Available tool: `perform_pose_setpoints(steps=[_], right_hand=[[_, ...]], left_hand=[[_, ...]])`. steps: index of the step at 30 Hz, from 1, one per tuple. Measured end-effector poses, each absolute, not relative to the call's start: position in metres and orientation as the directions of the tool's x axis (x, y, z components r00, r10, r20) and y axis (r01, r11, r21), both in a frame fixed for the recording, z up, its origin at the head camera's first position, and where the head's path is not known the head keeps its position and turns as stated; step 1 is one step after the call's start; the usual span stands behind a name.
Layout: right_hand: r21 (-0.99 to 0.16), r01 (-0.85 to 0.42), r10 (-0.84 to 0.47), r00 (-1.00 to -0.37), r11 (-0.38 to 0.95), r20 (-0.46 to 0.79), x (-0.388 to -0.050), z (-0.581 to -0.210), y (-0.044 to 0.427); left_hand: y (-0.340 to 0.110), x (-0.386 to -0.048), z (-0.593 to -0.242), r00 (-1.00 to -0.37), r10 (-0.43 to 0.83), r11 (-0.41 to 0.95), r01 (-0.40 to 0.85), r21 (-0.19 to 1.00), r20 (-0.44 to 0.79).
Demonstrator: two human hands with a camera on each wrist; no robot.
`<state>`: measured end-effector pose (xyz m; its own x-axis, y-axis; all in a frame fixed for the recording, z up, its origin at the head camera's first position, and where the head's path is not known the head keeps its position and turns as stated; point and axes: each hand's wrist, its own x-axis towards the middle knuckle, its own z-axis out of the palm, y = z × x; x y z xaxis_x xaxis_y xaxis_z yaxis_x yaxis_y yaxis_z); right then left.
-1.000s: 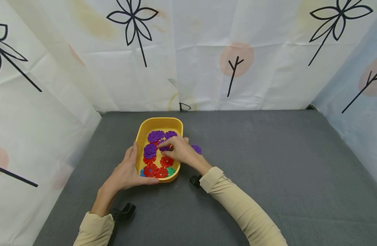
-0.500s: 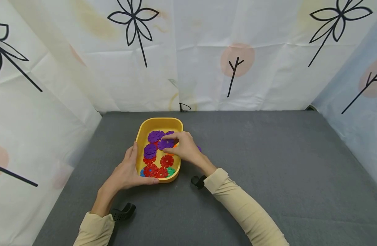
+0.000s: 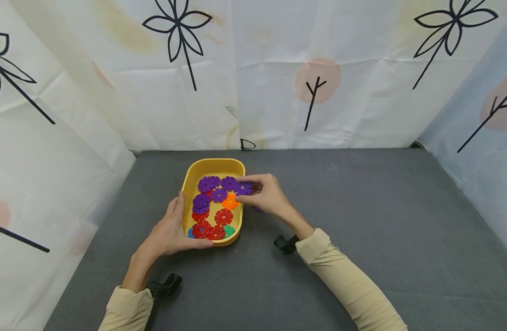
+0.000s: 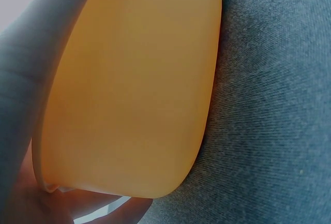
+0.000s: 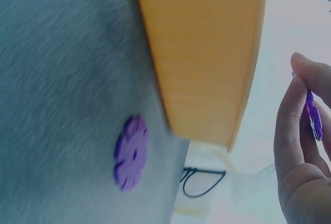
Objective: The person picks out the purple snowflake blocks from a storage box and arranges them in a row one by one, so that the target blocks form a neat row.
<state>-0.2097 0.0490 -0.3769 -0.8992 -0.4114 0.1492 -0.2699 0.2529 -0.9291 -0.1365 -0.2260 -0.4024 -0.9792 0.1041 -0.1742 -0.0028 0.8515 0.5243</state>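
A yellow tray (image 3: 189, 180) holds several flower-shaped discs: purple ones (image 3: 201, 202) in the upper part, an orange one (image 3: 230, 201), red ones (image 3: 223, 216) lower down, with green and blue at the bottom. My left hand (image 3: 166, 234) grips the tray's left side and near edge; the left wrist view shows its yellow wall (image 4: 129, 89) close up. Over the tray's right rim, my right hand (image 3: 267, 195) pinches a purple disc (image 3: 244, 188) between thumb and finger. In the right wrist view that disc (image 5: 313, 115) stands edge-on in the fingers of my hand (image 5: 305, 151).
Another purple disc (image 5: 131, 153) lies on the grey tabletop (image 3: 361, 220) just right of the tray, mostly hidden behind my right hand in the head view. Patterned white cloth (image 3: 270, 105) rises behind the table and at both sides.
My right hand has moved from inside the tray to its right rim, bringing a purple disc along. The orange disc is now uncovered. My left hand has stayed on the tray.
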Motion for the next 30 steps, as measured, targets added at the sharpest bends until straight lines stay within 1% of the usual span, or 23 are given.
perform_pose_setpoints(steps=[7, 17, 23, 30], right_hand=[[-0.929, -0.227, -0.38, -0.919, 0.292, 0.106, -0.211, -0.383, 0.069], [-0.885, -0.221, -0.337, -0.938, 0.409, 0.078, -0.217, -0.404, 0.103], [-0.848, -0.209, -0.332, -0.942, 0.487, 0.041, -0.22, -0.416, 0.119], [-0.79, -0.203, -0.355, -0.935, 0.578, -0.019, -0.222, -0.42, 0.128]], left_hand=[[-0.226, -0.136, -0.401, -0.977, 0.092, 0.85, -0.023, 0.527, -0.191], [-0.226, -0.136, -0.402, -0.979, 0.1, 0.853, -0.007, 0.521, -0.178], [-0.226, -0.137, -0.402, -0.979, 0.095, 0.856, -0.011, 0.517, -0.178], [-0.226, -0.136, -0.401, -0.979, 0.095, 0.854, -0.012, 0.521, -0.178]])
